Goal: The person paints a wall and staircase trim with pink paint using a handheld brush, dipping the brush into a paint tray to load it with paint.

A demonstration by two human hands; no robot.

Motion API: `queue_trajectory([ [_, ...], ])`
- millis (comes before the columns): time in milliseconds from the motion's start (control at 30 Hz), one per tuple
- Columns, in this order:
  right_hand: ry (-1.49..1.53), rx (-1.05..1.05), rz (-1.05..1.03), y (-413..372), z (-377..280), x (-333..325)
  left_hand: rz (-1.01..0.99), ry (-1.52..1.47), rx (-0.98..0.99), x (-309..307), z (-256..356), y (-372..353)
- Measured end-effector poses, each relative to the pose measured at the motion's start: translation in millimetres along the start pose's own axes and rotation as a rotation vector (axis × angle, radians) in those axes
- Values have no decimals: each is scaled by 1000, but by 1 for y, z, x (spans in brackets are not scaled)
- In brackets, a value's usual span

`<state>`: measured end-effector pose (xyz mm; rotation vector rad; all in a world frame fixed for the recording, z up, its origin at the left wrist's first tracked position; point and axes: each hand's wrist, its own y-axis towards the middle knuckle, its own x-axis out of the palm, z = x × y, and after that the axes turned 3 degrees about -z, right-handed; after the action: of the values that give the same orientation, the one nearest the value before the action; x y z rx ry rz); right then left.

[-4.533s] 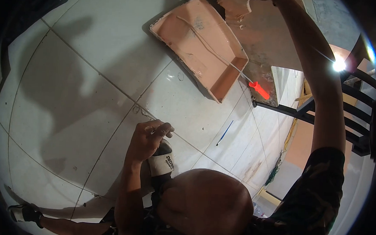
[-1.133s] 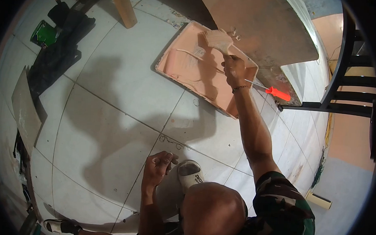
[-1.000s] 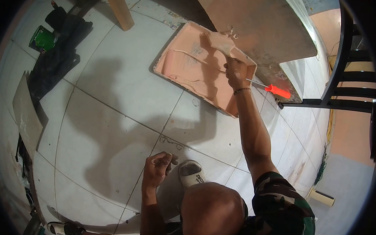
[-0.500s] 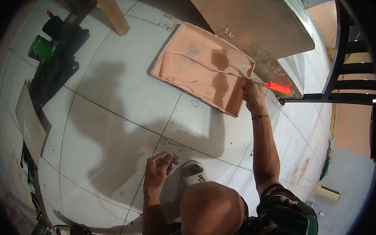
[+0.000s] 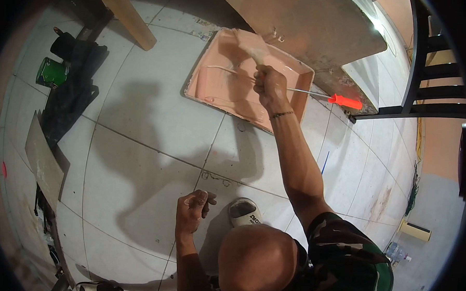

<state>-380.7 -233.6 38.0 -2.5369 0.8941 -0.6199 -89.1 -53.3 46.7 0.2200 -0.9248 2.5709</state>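
Note:
My right hand is closed around the handle of a paintbrush whose wide bristles are coated in pink paint. It is over the far part of a paint tray smeared with the same pink. A paint roller with an orange handle lies across the tray, its shaft passing behind my hand and its far end inside the tray. My left hand is loosely curled above the tiled floor near my slipper, with nothing visible in its fingers.
Beyond the tray stands a curved brown panel. A black slatted rack is at the right. A wooden leg stands at upper left. Along the left lie a green can, dark cloth and a grey board.
My right hand has moved left and farther over the tray, bringing the paintbrush to its far side. The roller stays lying across the tray. My left hand has hardly moved.

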Motion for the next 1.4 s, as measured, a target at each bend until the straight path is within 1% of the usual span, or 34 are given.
queue_trajectory([
  [33, 3, -1, 0, 4, 1, 2, 12, 16, -3, 1, 2, 0],
  [100, 130, -7, 13, 14, 5, 4, 29, 37, -2, 1, 4, 1],
  [133, 134, -5, 12, 18, 6, 3, 31, 31, -5, 0, 4, 1],
  [267, 114, -6, 28, 31, -5, -20, 35, 7, -22, 0, -1, 1],
  [333, 65, -35, 52, 35, -10, -43, 44, -1, -32, 0, 0, -1],
  [400, 45, -19, 54, 28, -21, -65, 47, -9, -39, 0, -1, -1],
  [433, -5, -69, 90, 22, -25, -74, 44, -9, -38, -1, -2, -1],
  [533, -34, -87, 139, 13, -32, -101, 39, -6, -36, -1, -4, 1],
  [600, -36, -84, 121, 7, -36, -98, 32, 0, -32, 0, -4, 3],
  [667, 40, -96, 211, 2, -39, -83, 18, -11, -6, 1, -5, 5],
  [733, 10, -135, 211, -6, -56, -69, 4, 26, 2, 3, -1, 5],
  [800, -26, -226, 165, -11, -68, -60, 0, 65, 17, 3, 3, 4],
  [833, -5, -271, 173, -16, -75, -57, 31, 75, -39, 3, 5, 4],
  [867, -8, -270, 169, -26, -83, -54, 64, 81, -98, 4, 5, 2],
  [933, 4, -344, 165, -52, -94, -53, 70, 68, -112, 1, 1, 1],
  [967, -47, -368, 134, -61, -94, -60, 69, 60, -124, -1, -1, 1],
  [1067, -76, -406, 125, -85, -82, -66, 46, 26, -152, -5, -9, 5],
  [1100, -72, -364, 197, -94, -83, -53, 43, 25, -144, -5, -8, 5],
  [1133, -72, -369, 195, -89, -81, -56, 42, 43, -126, -5, -7, 3],
  [1200, -74, -272, 226, -62, -70, -70, 39, 68, -102, -4, -2, 1],
  [1233, -24, -263, 225, -42, -71, -79, 42, 66, -85, -4, 0, -1],
  [1267, -22, -267, 222, -32, -84, -82, 45, 61, -67, -4, 3, -3],
  [1333, 62, -313, 143, -19, -105, -83, 53, 38, -61, -8, 2, -2],
  [1400, 2, -353, 191, -43, -134, -62, 54, 15, -67, -12, 1, -5],
])
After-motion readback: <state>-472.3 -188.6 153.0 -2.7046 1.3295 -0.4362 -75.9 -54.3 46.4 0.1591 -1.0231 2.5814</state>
